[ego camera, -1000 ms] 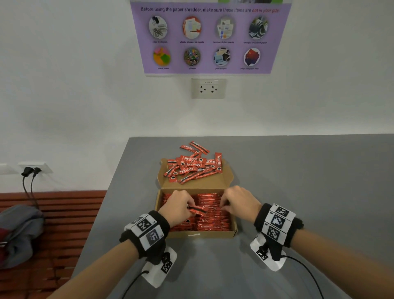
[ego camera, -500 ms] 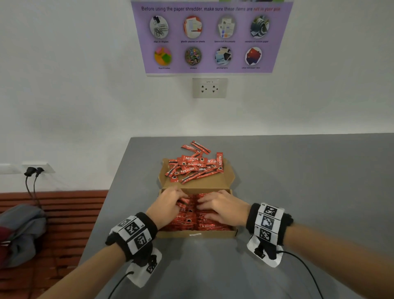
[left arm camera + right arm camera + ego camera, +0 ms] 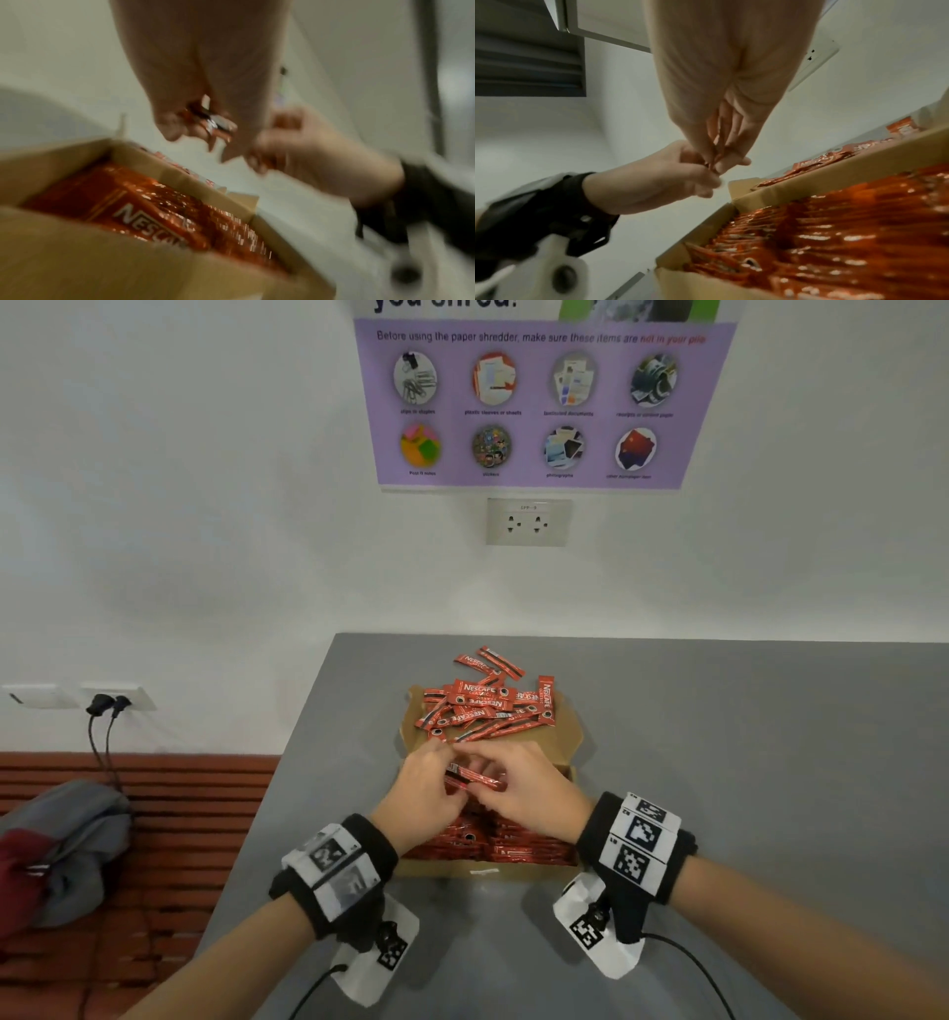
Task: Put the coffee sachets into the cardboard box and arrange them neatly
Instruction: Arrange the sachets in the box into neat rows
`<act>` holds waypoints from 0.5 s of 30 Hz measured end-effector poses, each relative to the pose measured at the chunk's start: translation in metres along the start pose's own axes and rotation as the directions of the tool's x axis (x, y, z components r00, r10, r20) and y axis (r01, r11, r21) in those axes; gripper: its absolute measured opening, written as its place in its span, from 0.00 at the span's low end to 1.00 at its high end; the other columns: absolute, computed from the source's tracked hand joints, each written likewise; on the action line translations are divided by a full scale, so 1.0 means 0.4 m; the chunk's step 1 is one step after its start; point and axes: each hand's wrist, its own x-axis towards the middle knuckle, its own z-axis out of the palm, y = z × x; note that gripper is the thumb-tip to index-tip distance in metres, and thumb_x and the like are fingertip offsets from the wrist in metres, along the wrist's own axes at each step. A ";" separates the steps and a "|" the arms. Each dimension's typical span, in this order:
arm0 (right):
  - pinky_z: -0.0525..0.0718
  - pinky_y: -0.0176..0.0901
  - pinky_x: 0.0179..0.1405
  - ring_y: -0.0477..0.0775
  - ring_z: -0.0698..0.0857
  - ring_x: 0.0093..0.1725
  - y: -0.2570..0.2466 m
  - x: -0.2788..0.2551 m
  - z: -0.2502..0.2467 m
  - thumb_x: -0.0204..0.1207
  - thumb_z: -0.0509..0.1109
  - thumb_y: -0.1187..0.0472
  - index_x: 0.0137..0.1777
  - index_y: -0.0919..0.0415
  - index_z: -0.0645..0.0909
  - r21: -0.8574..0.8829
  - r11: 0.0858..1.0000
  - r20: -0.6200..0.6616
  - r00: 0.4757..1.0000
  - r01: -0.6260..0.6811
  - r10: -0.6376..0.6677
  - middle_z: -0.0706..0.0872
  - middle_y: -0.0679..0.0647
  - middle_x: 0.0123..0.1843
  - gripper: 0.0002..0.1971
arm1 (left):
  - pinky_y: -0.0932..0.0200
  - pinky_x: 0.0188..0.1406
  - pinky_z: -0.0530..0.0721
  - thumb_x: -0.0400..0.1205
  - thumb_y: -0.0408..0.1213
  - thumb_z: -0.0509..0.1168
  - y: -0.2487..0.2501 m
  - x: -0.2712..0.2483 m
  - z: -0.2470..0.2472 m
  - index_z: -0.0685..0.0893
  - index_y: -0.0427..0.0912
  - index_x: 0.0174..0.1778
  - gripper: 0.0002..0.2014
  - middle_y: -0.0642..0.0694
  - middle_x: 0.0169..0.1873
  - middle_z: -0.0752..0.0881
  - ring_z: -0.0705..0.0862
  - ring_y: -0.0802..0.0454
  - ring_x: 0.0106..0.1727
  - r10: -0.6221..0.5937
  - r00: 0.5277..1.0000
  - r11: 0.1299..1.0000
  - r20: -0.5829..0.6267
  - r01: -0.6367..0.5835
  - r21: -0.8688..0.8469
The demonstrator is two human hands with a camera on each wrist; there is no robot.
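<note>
Both my hands have come up off the packed rows and now pinch one sachet (image 3: 472,777) between them, left hand (image 3: 421,791) on its left end, right hand (image 3: 529,788) on the other, just above the cardboard box (image 3: 485,871). Box looks nearly full (wrist views are blurred, so row neatness is hard to judge). Loose sachets (image 3: 485,703) wait on the open flap (image 3: 567,737), so placing isn't finished.

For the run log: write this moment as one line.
left hand: pinches sachets | right hand: pinches same sachets | above cardboard box | loose pile on rear flap, unpacked
</note>
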 end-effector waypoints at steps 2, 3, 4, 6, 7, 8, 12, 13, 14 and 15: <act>0.81 0.30 0.50 0.42 0.84 0.45 0.015 0.003 -0.013 0.74 0.73 0.65 0.65 0.56 0.82 -0.038 0.998 0.000 0.999 -0.052 0.052 0.88 0.51 0.48 0.19 | 0.72 0.44 0.77 0.77 0.25 0.65 0.000 -0.006 -0.036 0.81 0.44 0.56 0.14 0.53 0.47 0.80 0.79 0.63 0.43 -0.049 0.989 0.965 0.137 0.082 -0.248; 0.81 0.29 0.50 0.42 0.84 0.45 0.024 0.005 -0.021 0.73 0.74 0.64 0.63 0.57 0.83 -0.054 0.995 -0.007 0.996 -0.085 0.085 0.89 0.51 0.49 0.17 | 0.71 0.40 0.78 0.80 0.25 0.63 0.000 -0.008 -0.055 0.81 0.45 0.54 0.12 0.53 0.45 0.81 0.80 0.64 0.38 -0.047 0.976 0.926 0.213 0.123 -0.358; 0.80 0.28 0.49 0.41 0.83 0.45 0.030 0.006 -0.027 0.72 0.75 0.63 0.60 0.57 0.85 -0.066 0.992 -0.013 0.994 -0.111 0.110 0.89 0.51 0.48 0.15 | 0.71 0.38 0.78 0.81 0.26 0.62 -0.002 -0.009 -0.070 0.82 0.46 0.52 0.11 0.53 0.41 0.83 0.81 0.65 0.35 -0.039 0.965 0.890 0.258 0.150 -0.430; 0.78 0.28 0.45 0.40 0.82 0.42 0.030 0.009 -0.027 0.72 0.75 0.61 0.54 0.59 0.88 -0.091 0.988 0.008 0.992 -0.125 0.126 0.90 0.52 0.46 0.11 | 0.69 0.39 0.81 0.81 0.27 0.64 -0.013 -0.010 -0.085 0.84 0.48 0.47 0.10 0.53 0.38 0.85 0.84 0.63 0.35 -0.042 0.969 0.882 0.243 0.150 -0.448; 0.79 0.30 0.44 0.40 0.82 0.40 0.025 0.011 -0.024 0.72 0.75 0.59 0.52 0.59 0.88 -0.113 0.986 0.025 0.992 -0.123 0.127 0.90 0.51 0.45 0.10 | 0.68 0.39 0.82 0.81 0.27 0.64 -0.019 -0.007 -0.087 0.85 0.48 0.45 0.10 0.52 0.37 0.86 0.85 0.61 0.35 -0.057 0.975 0.884 0.214 0.149 -0.443; 0.80 0.32 0.44 0.41 0.82 0.40 0.020 0.014 -0.021 0.72 0.75 0.58 0.51 0.58 0.89 -0.139 0.982 0.035 0.990 -0.127 0.133 0.90 0.50 0.44 0.09 | 0.67 0.40 0.84 0.81 0.27 0.64 -0.022 -0.005 -0.086 0.85 0.48 0.45 0.10 0.51 0.38 0.87 0.85 0.59 0.37 -0.078 0.980 0.880 0.181 0.153 -0.449; 0.83 0.34 0.46 0.41 0.82 0.41 0.040 0.024 -0.038 0.74 0.74 0.58 0.51 0.58 0.88 -0.207 0.952 -0.043 0.974 -0.226 0.222 0.89 0.50 0.46 0.08 | 0.73 0.49 0.82 0.83 0.31 0.62 -0.041 -0.023 -0.064 0.86 0.41 0.54 0.09 0.50 0.45 0.87 0.84 0.59 0.45 -0.165 0.985 0.962 -0.057 0.148 -0.229; 0.81 0.31 0.45 0.39 0.81 0.40 0.051 0.023 -0.044 0.74 0.73 0.59 0.51 0.59 0.87 -0.194 0.947 -0.089 0.966 -0.254 0.241 0.88 0.49 0.45 0.07 | 0.75 0.51 0.79 0.83 0.33 0.62 -0.047 -0.033 -0.056 0.85 0.40 0.57 0.10 0.51 0.50 0.86 0.83 0.59 0.48 -0.111 0.993 0.989 -0.038 0.107 -0.100; 0.78 0.28 0.43 0.37 0.80 0.39 0.059 0.021 -0.048 0.74 0.73 0.60 0.50 0.59 0.87 -0.178 0.946 -0.129 0.959 -0.272 0.252 0.87 0.47 0.44 0.07 | 0.73 0.57 0.78 0.84 0.35 0.61 -0.051 -0.043 -0.045 0.84 0.41 0.60 0.12 0.51 0.56 0.85 0.82 0.59 0.54 -0.041 0.998 0.999 0.053 0.040 0.017; 0.76 0.25 0.41 0.36 0.78 0.37 0.063 0.017 -0.048 0.74 0.73 0.60 0.50 0.59 0.87 -0.169 0.945 -0.152 0.955 -0.279 0.255 0.85 0.45 0.42 0.07 | 0.68 0.65 0.75 0.85 0.37 0.60 -0.056 -0.053 -0.033 0.82 0.43 0.65 0.14 0.51 0.62 0.83 0.80 0.58 0.62 0.013 0.984 0.994 0.178 -0.032 0.104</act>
